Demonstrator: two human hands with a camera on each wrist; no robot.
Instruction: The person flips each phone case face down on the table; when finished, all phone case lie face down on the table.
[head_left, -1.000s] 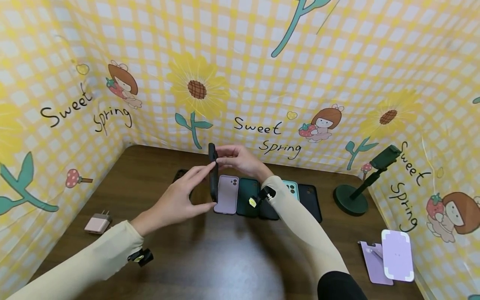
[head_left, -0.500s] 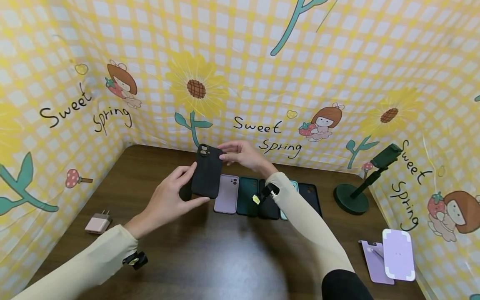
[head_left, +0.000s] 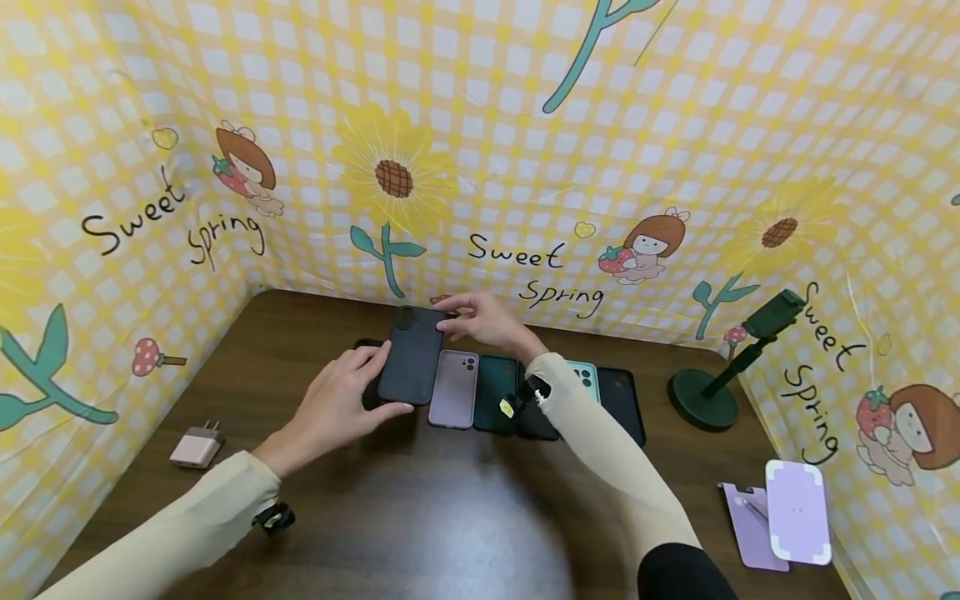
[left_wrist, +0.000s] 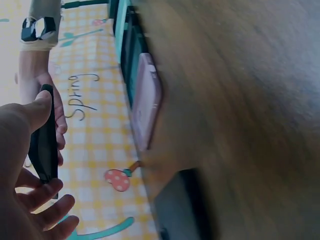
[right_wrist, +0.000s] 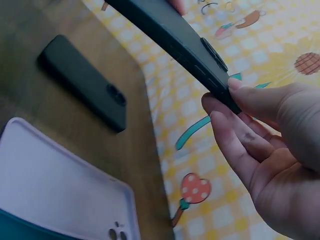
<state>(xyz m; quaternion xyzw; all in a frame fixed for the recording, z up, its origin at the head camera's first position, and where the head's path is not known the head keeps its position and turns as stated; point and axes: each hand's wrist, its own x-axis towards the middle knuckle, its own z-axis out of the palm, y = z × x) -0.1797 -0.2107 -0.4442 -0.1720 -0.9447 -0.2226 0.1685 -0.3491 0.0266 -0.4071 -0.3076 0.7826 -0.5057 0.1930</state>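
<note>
Your dark brown worktop (head_left: 450,517) is walled in on the left, back and right by yellow-checked cloth (head_left: 495,150) printed with sunflowers and "Sweet Spring", and a pale patch of light shines on the wood towards the front. At its left edge lies a pinkish charger (head_left: 196,447), prongs pointing to the back edge. Next comes your left hand (head_left: 333,400), thumb and fingers clamped on the dark phone case (head_left: 410,357), which is raised and tilted above the worktop, left of the middle, near the back edge. A black case (right_wrist: 82,82) lies below it. Your right hand (head_left: 483,321) pinches the held case's upper right corner between thumb and fingers. Then, along the back edge, runs a row: lavender case (head_left: 453,390), green case (head_left: 494,387), another dark one partly under your right wrist, turquoise case (head_left: 584,379) and navy case (head_left: 621,404). A green stand (head_left: 701,400) stands by the back right corner; near the right edge, a white-cornered purple panel (head_left: 797,512) overlaps a flat purple piece (head_left: 742,533)
</note>
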